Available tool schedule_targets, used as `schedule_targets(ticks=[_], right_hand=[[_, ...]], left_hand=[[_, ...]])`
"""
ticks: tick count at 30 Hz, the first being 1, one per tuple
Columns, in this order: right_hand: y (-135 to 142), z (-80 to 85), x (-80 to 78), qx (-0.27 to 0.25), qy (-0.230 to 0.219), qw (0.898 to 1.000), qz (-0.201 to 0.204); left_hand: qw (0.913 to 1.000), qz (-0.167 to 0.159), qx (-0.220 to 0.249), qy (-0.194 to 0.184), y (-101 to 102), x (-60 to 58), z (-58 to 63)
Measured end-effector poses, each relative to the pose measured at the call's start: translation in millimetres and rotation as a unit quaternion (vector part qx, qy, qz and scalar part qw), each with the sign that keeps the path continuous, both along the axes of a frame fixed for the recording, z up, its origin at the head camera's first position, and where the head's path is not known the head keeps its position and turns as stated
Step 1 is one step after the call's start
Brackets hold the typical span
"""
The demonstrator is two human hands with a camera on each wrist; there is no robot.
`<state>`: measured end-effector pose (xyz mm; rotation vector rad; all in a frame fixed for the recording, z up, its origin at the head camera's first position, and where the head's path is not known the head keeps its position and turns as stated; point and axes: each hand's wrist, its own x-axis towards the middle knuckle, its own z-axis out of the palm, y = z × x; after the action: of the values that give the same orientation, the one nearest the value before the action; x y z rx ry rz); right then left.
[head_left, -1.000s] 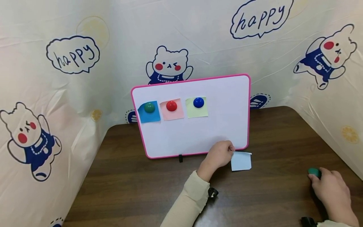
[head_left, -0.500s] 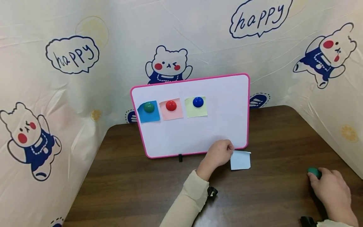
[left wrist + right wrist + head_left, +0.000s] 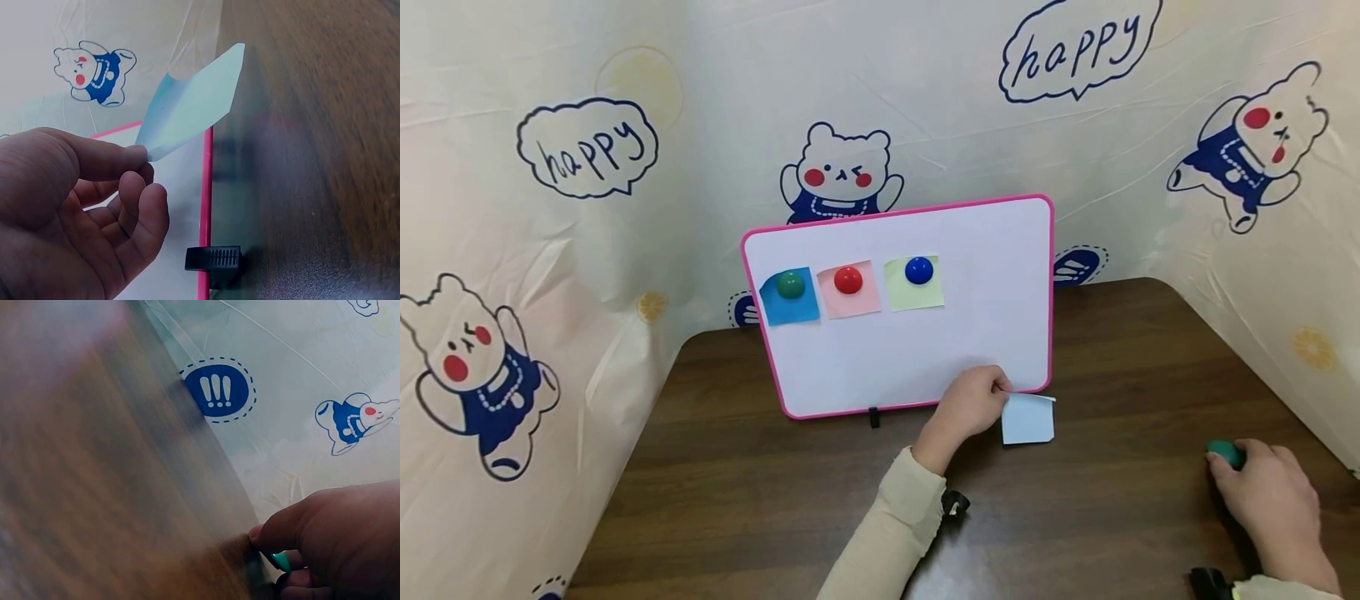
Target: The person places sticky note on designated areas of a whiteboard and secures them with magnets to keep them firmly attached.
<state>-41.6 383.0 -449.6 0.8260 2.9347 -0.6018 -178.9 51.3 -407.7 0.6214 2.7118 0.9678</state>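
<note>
Between thumb and fingertip, my left hand (image 3: pixel 967 406) pinches a light blue sticky note (image 3: pixel 1028 418) by one corner, in front of the whiteboard's lower right edge. The left wrist view shows the note (image 3: pixel 194 107) slightly bent and held above the table. At the table's right side my right hand (image 3: pixel 1273 500) holds a green round magnet (image 3: pixel 1225 453); the fingers partly hide it in the right wrist view. On the pink-framed whiteboard (image 3: pixel 880 367) hang a blue note (image 3: pixel 792 312) under a green magnet, a pink note (image 3: pixel 850 306) under a red magnet, and a pale green note (image 3: pixel 913 297) under a blue magnet.
The whiteboard leans upright at the back of the brown wooden table (image 3: pixel 760 517), with a black clip foot (image 3: pixel 874 417) at its lower edge. A patterned curtain (image 3: pixel 722 108) with bear drawings surrounds the table's back and sides.
The whole head view has shifted slightly, moving the scene a little to the left. Both hands keep their grips on the sticky note and the magnet, with little other movement.
</note>
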Motion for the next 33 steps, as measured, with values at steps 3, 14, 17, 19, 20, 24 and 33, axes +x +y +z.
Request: schedule_targets(ticks=[3, 14, 17, 19, 20, 24, 33], right_hand=[[1, -0.2, -1.1, -0.003, 0.006, 1.000, 0.006], [4, 1.4, -2.0, -0.006, 0.033, 0.999, 0.022], [4, 1.5, -1.8, -0.008, 0.033, 0.999, 0.019], [4, 1.5, -1.7, -0.009, 0.034, 0.999, 0.017], [4, 1.4, -1.5, -0.009, 0.034, 0.999, 0.016], [4, 1.4, -0.9, -0.011, 0.040, 0.999, 0.013], [7, -3.3, 1.1, -0.011, 0.047, 0.999, 0.013]], left_hand=[[0.9999, 0.003, 0.011, -0.002, -2, -1.1, -0.4], [0.9991, 0.020, 0.034, -0.010, -8, -2.6, 2.0], [0.9990, 0.023, 0.037, -0.009, -8, -3.7, 2.7], [0.9989, 0.025, 0.038, -0.007, -8, -4.5, 2.6], [0.9989, 0.026, 0.039, -0.005, -8, -4.8, 2.6], [0.9986, 0.028, 0.045, 0.001, -9, -5.7, 1.8], [0.9972, 0.033, 0.067, -0.007, -12, -5.3, 4.5]])
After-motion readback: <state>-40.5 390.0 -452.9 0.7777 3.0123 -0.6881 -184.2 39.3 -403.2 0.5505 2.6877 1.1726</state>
